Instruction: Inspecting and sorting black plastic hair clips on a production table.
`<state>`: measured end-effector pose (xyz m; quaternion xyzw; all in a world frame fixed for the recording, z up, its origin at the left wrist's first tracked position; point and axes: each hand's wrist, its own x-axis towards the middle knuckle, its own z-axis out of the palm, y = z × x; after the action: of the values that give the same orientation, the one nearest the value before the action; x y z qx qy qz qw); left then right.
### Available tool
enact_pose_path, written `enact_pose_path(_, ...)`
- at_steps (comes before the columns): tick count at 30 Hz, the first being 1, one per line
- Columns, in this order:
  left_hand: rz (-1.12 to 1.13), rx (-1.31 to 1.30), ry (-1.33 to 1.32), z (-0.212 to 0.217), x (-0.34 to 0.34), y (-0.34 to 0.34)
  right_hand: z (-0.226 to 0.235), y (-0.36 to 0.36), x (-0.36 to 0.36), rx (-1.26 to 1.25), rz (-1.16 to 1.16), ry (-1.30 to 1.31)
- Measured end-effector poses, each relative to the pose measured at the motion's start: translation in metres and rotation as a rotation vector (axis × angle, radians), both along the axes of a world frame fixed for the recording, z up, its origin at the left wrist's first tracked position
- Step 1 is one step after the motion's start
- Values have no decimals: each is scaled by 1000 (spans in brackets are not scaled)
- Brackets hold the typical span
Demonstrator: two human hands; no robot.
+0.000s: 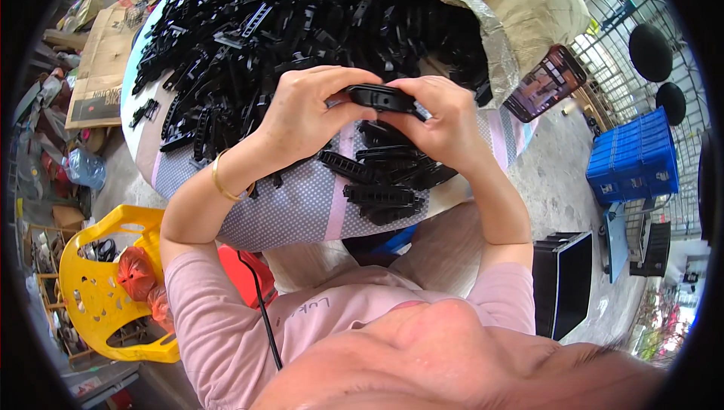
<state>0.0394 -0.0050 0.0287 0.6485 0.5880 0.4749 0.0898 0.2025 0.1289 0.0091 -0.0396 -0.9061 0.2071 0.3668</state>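
The black plastic part sits at the centre of the frame, held between both hands just above the worktop. The left hand curls its fingers over the part's left end, closed on it; the right hand pinches the right end, thumb and fingers shut around it. A gold bangle rings the left wrist.

Just below the hands, a few similar ribbed black pieces lie loose on the dotted cloth of the worktop. Above them, filling the upper middle of the frame, rises a large heap of black parts, spilling from a crumpled sack at the upper right. A phone leans at the right edge of the worktop. At the lower left stands a yellow plastic chair; at the right, a blue crate.

The grip is at the part's ends only, so a slip could likely drop it among the lookalike pieces below. The phone seems close to the edge; a nudge from the right elbow might knock it off.
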Motion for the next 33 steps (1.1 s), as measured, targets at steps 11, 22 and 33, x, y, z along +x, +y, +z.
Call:
enact_pose_path(11,-194,-172,456,22,-45,-20,-11,59,20,-332,3,-418)
enact_pose_path(22,142,-343,799,-20,-20,-33,-16,50,3,-117,194,-455)
enact_pose_path(33,185,-283,-117,0,-33,-1,-7,50,-68,550,-262,-439)
